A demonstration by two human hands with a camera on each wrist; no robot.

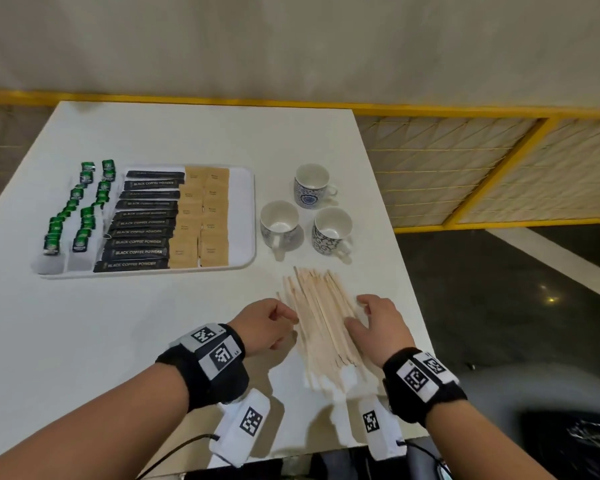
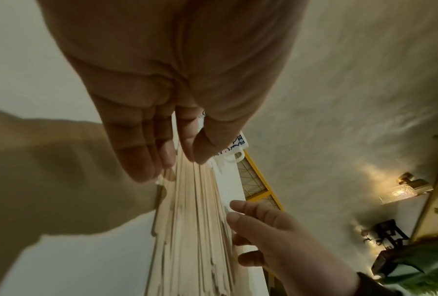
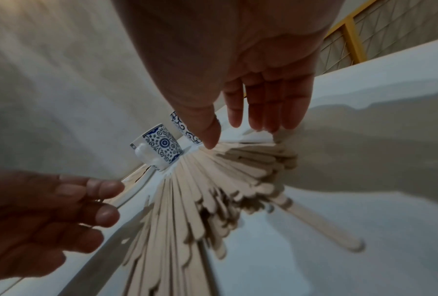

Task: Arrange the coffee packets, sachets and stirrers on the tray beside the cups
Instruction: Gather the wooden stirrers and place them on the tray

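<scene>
A loose fan of wooden stirrers (image 1: 321, 320) lies on the white table in front of three blue-patterned cups (image 1: 279, 223). My left hand (image 1: 291, 322) sits at the pile's left edge, fingers loosely bent against the sticks. My right hand (image 1: 355, 311) is at the right edge, thumb on the sticks and fingers spread. Neither hand grips anything. The left wrist view shows the left hand (image 2: 187, 156) just above the stirrers (image 2: 192, 220). The right wrist view shows the right hand (image 3: 224, 136) over them (image 3: 200, 190). The white tray (image 1: 246, 188) holds black coffee packets (image 1: 142, 223), brown sachets (image 1: 201, 216) and green sachets (image 1: 80, 209).
The table's right edge (image 1: 413, 306) runs close past my right hand, with dark floor beyond. A yellow-framed railing (image 1: 499, 174) stands behind. The tray's right strip beside the brown sachets is bare. A cup (image 3: 162, 146) stands just past the stirrers' far tips.
</scene>
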